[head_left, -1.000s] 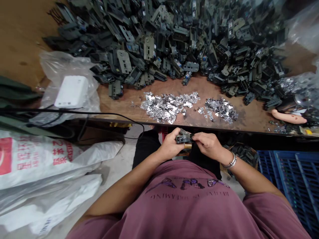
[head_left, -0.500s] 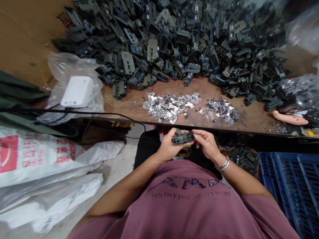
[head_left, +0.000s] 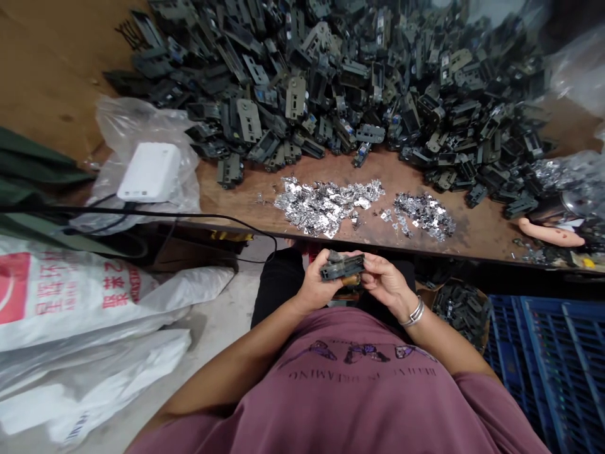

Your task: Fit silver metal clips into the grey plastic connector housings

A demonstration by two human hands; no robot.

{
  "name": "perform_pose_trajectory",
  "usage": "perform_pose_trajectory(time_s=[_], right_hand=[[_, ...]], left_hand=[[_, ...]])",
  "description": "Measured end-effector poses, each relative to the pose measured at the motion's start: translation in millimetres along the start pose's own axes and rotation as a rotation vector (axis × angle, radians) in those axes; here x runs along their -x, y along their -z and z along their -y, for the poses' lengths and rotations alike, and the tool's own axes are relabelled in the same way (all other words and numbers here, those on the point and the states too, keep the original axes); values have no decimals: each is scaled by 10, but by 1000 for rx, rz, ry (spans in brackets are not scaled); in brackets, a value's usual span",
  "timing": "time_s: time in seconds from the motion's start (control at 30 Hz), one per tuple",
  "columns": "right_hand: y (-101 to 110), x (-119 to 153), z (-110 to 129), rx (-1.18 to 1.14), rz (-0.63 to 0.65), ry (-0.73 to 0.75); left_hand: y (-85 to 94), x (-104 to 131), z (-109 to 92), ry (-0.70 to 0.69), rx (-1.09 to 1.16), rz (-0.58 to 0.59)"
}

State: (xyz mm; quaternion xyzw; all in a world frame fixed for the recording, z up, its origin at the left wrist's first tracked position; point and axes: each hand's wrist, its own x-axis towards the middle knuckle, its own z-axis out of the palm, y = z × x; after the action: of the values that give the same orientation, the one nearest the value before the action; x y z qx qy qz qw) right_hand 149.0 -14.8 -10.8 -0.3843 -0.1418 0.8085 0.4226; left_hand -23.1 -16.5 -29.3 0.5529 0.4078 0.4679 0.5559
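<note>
A dark grey-green slotted housing (head_left: 341, 268) lies across my two hands, just in front of the bench edge. My left hand (head_left: 315, 284) is closed round its left end. At the right end, the fingers of my right hand (head_left: 386, 282) press together on the housing; any small part between them is hidden. Below the housing shows a brownish, cylindrical bit (head_left: 350, 280). On the bench beyond my hands lie a larger heap of shiny metal plates (head_left: 321, 207) and a smaller heap of metal pieces (head_left: 425, 213).
A big pile of similar dark housings (head_left: 331, 82) covers the back of the bench (head_left: 217, 205). To the left are a white box (head_left: 150, 171) on clear plastic and a black cable (head_left: 222, 217). White sacks (head_left: 94, 290) lie lower left. Blue crates (head_left: 558, 340) stand lower right.
The housing has turned slightly, showing its long slotted side more. My right hand has moved a little left and down, its fingers now closer around the right end.
</note>
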Motion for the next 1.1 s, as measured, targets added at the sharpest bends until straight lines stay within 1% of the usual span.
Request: perform_pose_trajectory(time_s=[0.07, 0.1, 0.17, 0.23, 0.27, 0.33, 0.4, 0.47, 0.5, 0.53, 0.57, 0.63, 0.67, 0.73, 0.87, 0.93, 1.0, 1.1], right_hand=[[25, 4, 0, -23, 33, 4], [43, 8, 0, -12, 28, 21], [80, 15, 1, 63, -19, 73], [102, 14, 15, 212, -59, 130], [105, 5, 33, 318, -54, 151], [91, -40, 103, 591, -14, 228], [57, -131, 227, 943, -10, 408], [13, -268, 381, 1321, -99, 642], [-11, -347, 453, 1498, -163, 719], [-33, -426, 514, 1658, -225, 742], [-52, -500, 559, 1792, -282, 728], [-71, -613, 601, 1980, -363, 640], [-65, -645, 605, 2030, -382, 603], [-15, -655, 607, 2044, -385, 575], [201, -525, 670, 1840, -352, 574], [306, -442, 710, 1791, -373, 562], [367, -383, 725, 1829, -423, 570], [353, -365, 686, 1916, -482, 605]], left_hand=[[16, 17, 4, 51, 68, 14], [36, 22, -4, 81, 101, 39], [95, 24, -37, 165, 177, 133], [159, 11, -82, 284, 273, 219], [183, 1, -103, 355, 320, 233], [204, -23, -139, 483, 379, 205], [184, -47, -172, 560, 414, 150], [138, -68, -206, 577, 475, 110], [112, -77, -223, 578, 511, 90], [87, -86, -238, 579, 541, 72], [65, -94, -250, 579, 559, 57], [40, -109, -261, 584, 568, 43], [37, -116, -259, 589, 563, 35], [46, -130, -247, 607, 541, 19], [72, -151, -229, 638, 512, -47], [65, -160, -233, 642, 515, -74], [44, -168, -241, 646, 511, -79], [-3, -175, -252, 647, 488, -55]])
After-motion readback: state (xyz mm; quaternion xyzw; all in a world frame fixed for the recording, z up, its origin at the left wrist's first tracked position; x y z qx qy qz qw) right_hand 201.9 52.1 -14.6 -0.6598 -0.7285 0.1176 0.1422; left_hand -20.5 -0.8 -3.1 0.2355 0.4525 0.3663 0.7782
